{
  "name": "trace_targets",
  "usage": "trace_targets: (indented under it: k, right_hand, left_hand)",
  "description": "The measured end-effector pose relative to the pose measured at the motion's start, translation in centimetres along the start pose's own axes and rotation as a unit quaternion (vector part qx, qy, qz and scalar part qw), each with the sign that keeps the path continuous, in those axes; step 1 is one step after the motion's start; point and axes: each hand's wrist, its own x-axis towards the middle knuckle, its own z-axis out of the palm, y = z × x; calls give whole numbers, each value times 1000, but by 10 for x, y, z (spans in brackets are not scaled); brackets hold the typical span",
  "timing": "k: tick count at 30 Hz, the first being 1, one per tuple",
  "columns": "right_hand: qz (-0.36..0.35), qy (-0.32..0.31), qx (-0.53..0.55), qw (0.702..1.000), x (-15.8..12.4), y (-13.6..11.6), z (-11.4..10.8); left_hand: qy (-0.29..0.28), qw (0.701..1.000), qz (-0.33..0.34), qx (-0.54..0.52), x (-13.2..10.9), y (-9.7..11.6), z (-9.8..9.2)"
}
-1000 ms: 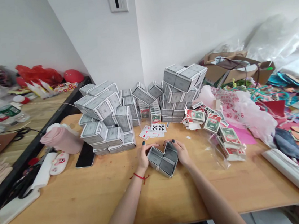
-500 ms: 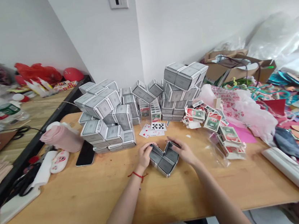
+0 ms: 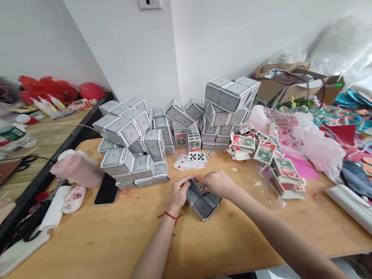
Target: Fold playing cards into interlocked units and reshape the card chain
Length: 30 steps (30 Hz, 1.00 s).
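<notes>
Leftmost on the wooden table (image 3: 101, 249), a pink roll (image 3: 76, 171) stands near a black phone (image 3: 105, 189), with a stack of grey card blocks (image 3: 117, 161) just beyond. Next comes the left hand (image 3: 180, 192), its thumb and fingers grasping the left wall of an open, heart-shaped card box (image 3: 202, 205), which sits on the table between both hands. Loose playing cards (image 3: 197, 157) lie behind it. The right hand (image 3: 219, 183) reaches over the box's right half, fingers curled, tips at the inner notch; whether they pinch the wall, I cannot tell. Farther right lie red-and-green card packs (image 3: 265, 151) and a plastic bag (image 3: 322, 141).
</notes>
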Motion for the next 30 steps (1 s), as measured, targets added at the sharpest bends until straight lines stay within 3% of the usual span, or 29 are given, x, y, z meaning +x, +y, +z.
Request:
trace_targets:
  k: [5,15,19,22,23,25,27,30]
  right_hand:
    - [-36,8,-31,999,-2,-2,3]
    - [-82,-28,-60,994,-1,-5,6]
    - [-63,-12,-18,998,-3,-5,8]
    - [-11,9,103,995,-9,7,7]
    - [-10,10,180,984,-9,14,7]
    - [-46,13,377,925,-7,29,12]
    - [-20,86,526,846,1,42,23]
    - [126,250,611,740,20,53,50]
  left_hand:
    - [32,999,4,29,-1,-1,1]
    - [15,999,7,28,-4,-6,-1]
    - [2,1000,-1,25,-6,0,-4]
    - [-65,998,1,8,-9,9,-12]
    - [-98,995,2,-4,-8,11,-15]
    - [-136,990,-11,-46,-4,14,-20]
    - [-133,985,-38,-103,5,12,-22]
    - [-76,995,-15,-57,28,4,-18]
